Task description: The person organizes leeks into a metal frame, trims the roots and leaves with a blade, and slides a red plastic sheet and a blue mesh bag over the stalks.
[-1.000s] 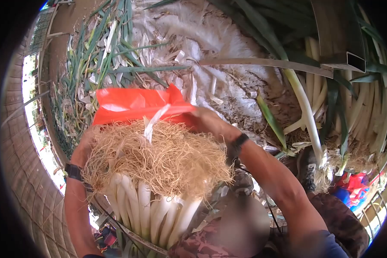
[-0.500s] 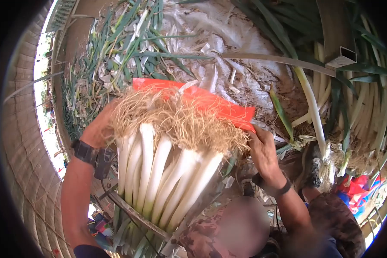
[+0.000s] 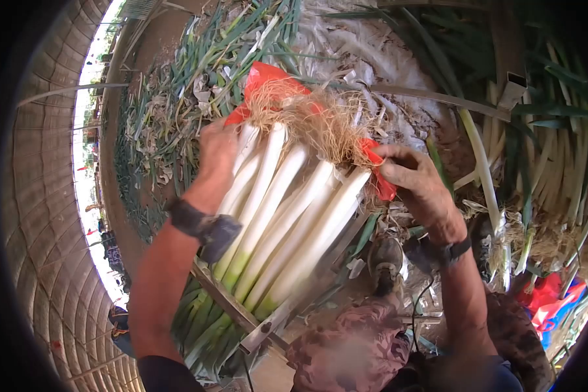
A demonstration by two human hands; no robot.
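A bundle of leeks point(image 3: 287, 209) with white stalks and a tuft of pale roots point(image 3: 320, 121) lies across a metal frame point(image 3: 255, 326), root end away from me. An orange plastic bag point(image 3: 268, 75) sits over the root end. My left hand point(image 3: 217, 147) grips the bag's edge at the left side of the bundle. My right hand point(image 3: 415, 179) pinches the bag's edge at the right side, against the outer stalk. Both wrists wear dark bands.
Loose green leaf trimmings point(image 3: 176, 111) cover the ground at the far left. A white sack sheet point(image 3: 366, 39) lies beyond the bundle. More leeks point(image 3: 549, 176) are stacked at the right, next to a square metal tube point(image 3: 513, 85). My shoe point(image 3: 385, 258) rests below.
The bundle has tipped away from me, so the stalks now show along their length. The orange bag has gone from flat above the roots to wrapped over them, both hands following.
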